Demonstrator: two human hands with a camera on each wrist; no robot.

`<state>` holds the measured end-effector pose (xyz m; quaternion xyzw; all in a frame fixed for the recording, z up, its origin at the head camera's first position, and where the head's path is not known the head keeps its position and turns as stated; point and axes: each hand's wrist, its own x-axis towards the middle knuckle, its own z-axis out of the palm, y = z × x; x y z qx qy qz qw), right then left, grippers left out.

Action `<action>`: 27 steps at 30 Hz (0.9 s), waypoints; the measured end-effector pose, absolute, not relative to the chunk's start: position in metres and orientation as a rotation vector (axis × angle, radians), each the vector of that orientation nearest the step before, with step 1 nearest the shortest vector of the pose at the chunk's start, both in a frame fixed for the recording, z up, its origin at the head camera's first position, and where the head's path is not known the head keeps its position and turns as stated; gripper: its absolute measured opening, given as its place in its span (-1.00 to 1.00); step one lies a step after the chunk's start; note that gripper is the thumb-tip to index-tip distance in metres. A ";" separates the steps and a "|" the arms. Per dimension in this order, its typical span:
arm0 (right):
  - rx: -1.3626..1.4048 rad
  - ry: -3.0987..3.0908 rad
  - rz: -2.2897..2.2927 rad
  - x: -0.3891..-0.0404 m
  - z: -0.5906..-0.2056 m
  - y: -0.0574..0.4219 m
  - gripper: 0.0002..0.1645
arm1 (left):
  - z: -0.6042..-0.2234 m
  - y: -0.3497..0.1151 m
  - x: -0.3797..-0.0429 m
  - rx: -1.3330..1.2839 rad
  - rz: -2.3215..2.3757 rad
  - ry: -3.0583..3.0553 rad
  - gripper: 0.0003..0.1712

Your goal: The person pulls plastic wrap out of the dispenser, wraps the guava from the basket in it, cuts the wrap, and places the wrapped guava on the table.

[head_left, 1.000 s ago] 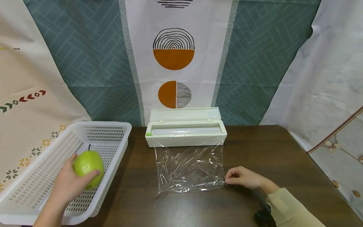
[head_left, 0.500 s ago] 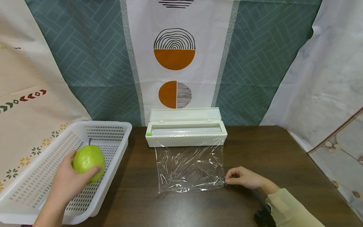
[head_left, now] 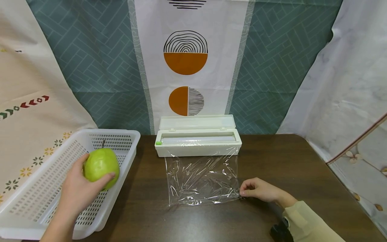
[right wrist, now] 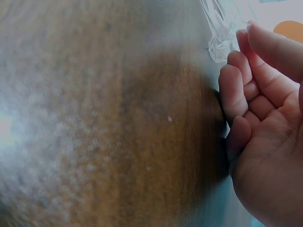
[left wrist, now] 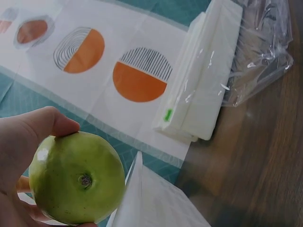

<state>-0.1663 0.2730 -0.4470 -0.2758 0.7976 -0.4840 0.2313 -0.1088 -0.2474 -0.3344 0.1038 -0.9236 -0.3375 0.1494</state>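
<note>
In the head view my left hand (head_left: pixel 81 188) grips a round green fruit (head_left: pixel 102 168), an apple or a pear, with a dark stem pointing up. Thumb and fingers curl round its sides, above the white plastic basket (head_left: pixel 121 191). The left wrist view shows the fruit's underside (left wrist: pixel 78 182). My right hand (head_left: pixel 261 191) pinches the near right corner of clear plastic wrap (head_left: pixel 202 179) between thumb and index finger; its other fingers are curled. The wrap runs down the front of a white dispenser box (head_left: pixel 198 149), whose lid is raised and whose roll shows inside.
The dark wooden table (head_left: pixel 199 225) lies under the box and wrap. A green slider (head_left: pixel 158 143) sits at the box's left end. Patterned cloth (head_left: pixel 257 67) hangs directly behind the box. A black strap (head_left: pixel 281 232) is at my right wrist.
My left hand has lifted the green fruit up and to the right, away from the basket floor. The right hand, wrap and dispenser box stay where they were.
</note>
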 end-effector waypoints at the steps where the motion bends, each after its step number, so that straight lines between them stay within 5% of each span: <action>1: -0.759 2.195 -1.332 -0.166 -0.446 0.273 -0.79 | -0.334 -0.246 -0.109 0.290 -0.973 -2.650 0.14; 27: -0.752 2.201 -1.331 -0.167 -0.446 0.272 -0.80 | -0.330 -0.214 -0.119 0.188 -1.031 -2.631 0.08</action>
